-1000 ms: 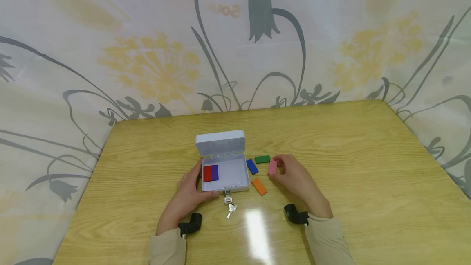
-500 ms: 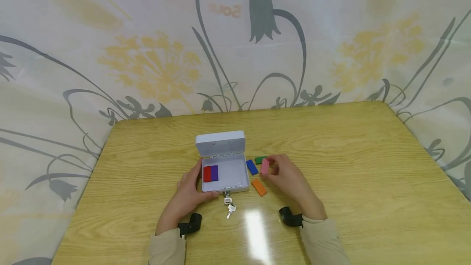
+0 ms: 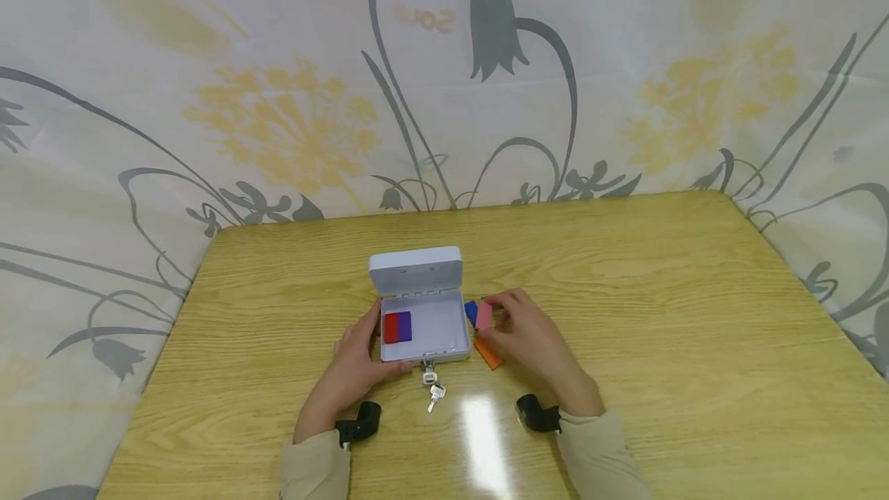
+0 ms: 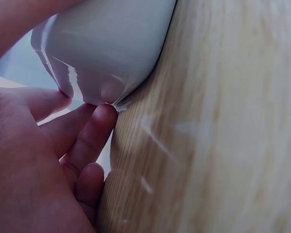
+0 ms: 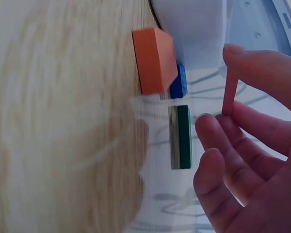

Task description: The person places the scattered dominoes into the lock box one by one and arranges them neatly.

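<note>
A white lidded box [image 3: 440, 324] stands on the table with its lid [image 3: 417, 272] raised. Red [image 3: 392, 328] and purple [image 3: 404, 326] blocks lie side by side at the left inside it. My left hand [image 3: 353, 357] grips the box's left side, thumb at the front wall; in the left wrist view its fingertips touch the glossy wall. Between thumb and fingers, my right hand [image 3: 533, 339] pinches a pink block [image 3: 484, 316], held above the table just right of the box. In the right wrist view this pink block [image 5: 230, 92] shows edge-on.
Right of the box lie blue [image 3: 471, 312] and orange [image 3: 489, 354] blocks, plus a green block [image 5: 185, 137] mostly hidden by my right hand in the head view. Keys [image 3: 436, 393] hang from the front lock onto the table [image 3: 660, 292]. A patterned cloth [image 3: 299, 122] rises behind.
My right hand has moved left with the pink block, towards the box, now overlapping the blue and green blocks in the head view. The left hand and box have stayed put.
</note>
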`<control>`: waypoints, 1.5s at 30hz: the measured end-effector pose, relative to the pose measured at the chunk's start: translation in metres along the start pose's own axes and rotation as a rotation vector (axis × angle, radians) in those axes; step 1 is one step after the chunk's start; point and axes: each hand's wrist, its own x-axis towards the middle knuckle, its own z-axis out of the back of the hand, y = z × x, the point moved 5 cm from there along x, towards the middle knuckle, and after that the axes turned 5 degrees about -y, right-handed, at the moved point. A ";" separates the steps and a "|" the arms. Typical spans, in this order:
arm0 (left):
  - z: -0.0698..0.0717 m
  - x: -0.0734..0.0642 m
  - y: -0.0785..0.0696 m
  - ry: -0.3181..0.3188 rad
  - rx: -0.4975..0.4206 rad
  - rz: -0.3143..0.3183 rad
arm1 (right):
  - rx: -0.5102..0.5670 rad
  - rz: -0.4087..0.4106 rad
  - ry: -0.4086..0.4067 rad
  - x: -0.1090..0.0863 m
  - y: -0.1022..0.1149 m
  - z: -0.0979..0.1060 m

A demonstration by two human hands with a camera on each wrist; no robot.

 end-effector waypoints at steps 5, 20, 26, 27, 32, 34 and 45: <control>0.001 0.000 -0.001 -0.006 0.005 0.005 | -0.015 0.027 0.001 0.000 0.004 -0.003; -0.002 0.000 0.002 -0.011 0.010 0.026 | -0.028 0.094 -0.016 0.000 0.014 -0.009; -0.002 -0.001 0.002 -0.013 0.005 0.038 | -0.063 0.150 -0.028 0.003 0.022 -0.013; -0.002 -0.001 0.002 -0.014 0.001 0.037 | -0.067 0.158 -0.026 0.003 0.024 -0.014; -0.001 0.001 0.000 -0.026 -0.005 0.022 | -0.106 0.175 -0.015 0.006 0.029 -0.015; -0.001 0.001 0.001 -0.025 -0.006 0.022 | -0.122 0.175 -0.012 0.008 0.031 -0.015; 0.000 0.001 0.003 -0.039 -0.028 0.020 | -0.104 0.194 0.003 0.017 0.037 -0.019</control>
